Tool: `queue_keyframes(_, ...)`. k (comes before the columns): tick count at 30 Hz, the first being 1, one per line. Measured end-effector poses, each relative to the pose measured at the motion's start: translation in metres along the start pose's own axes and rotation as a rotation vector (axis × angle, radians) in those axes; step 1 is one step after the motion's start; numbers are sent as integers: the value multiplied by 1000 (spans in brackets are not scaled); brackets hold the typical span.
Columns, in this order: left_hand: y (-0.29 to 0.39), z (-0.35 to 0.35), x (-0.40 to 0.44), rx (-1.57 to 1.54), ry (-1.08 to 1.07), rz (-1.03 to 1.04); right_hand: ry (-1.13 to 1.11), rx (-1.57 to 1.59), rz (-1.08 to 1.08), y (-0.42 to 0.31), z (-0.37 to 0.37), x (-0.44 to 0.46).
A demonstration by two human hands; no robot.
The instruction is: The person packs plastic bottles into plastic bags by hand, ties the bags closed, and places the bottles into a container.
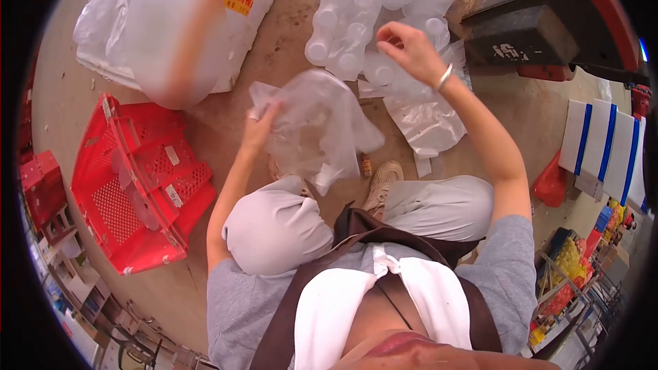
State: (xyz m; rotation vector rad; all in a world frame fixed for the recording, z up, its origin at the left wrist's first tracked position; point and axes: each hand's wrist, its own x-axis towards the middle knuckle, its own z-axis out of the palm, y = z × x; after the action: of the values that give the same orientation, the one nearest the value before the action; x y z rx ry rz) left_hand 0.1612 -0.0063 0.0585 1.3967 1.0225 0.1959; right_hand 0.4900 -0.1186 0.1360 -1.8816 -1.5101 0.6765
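My left hand (264, 122) grips the edge of a clear plastic bag (315, 120), which hangs crumpled and partly spread above the floor in front of my knees. My right hand (406, 44) is raised over a pack of clear bottles with whitish caps (343, 20), its fingers curled together; whether anything thin is between them is too small to tell. A bracelet circles the right wrist. Below that hand, a loose clear plastic sheet (428, 120) lies on the floor beside the bottles.
A red plastic crate (137, 185) stands at the left. A large wrapped white bundle (233, 34) lies at the upper left, partly behind a blurred shape. At the upper right is a black and red machine (521, 27); white boxes with blue stripes (596, 144) stand at the right.
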Motion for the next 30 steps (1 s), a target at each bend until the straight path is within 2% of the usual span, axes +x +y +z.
queue_keyframes(1, -2, -7, 3, -21, 90, -44, 139, -204, -54, 6, 1, 6)
queue_keyframes(4, -14, -15, 5, -225, 166, -124, 126, -299, -70, -13, 28, 21)
queue_keyframes(7, -22, -18, 2, -353, 70, -225, 106, -405, 51, -11, 46, 41)
queue_keyframes(10, -33, -17, 1, -748, -18, -417, 133, -373, 67, -11, 42, 42)
queue_keyframes(13, -45, -12, 5, -943, -56, -555, 326, -290, 2, 0, 33, 21)
queue_keyframes(15, -66, -7, 19, -993, -121, -560, 593, -287, -111, -15, 8, 9)
queue_keyframes(16, -78, -9, 11, -1007, -148, -597, 652, -213, 72, -56, -37, -4)
queue_keyframes(18, -68, -5, 12, -990, -196, -573, 609, -52, 99, -110, -71, -21)
queue_keyframes(19, -62, -1, 14, -984, -225, -557, 584, -109, -120, -125, -81, -28)
queue_keyframes(21, -59, 4, 16, -993, -262, -545, 523, -181, -161, -166, -85, -44)
queue_keyframes(23, -53, 6, 17, -992, -280, -533, 402, -119, -139, -191, -69, -47)
queue_keyframes(26, -39, 7, 14, -1004, -256, -500, 127, -34, -198, -182, -1, -24)
queue_keyframes(28, -37, 4, 10, -1040, -211, -473, -100, -100, -33, -168, 66, -4)
queue_keyframes(30, -21, -1, -2, -974, -87, -435, -237, -271, 55, -148, 132, 13)
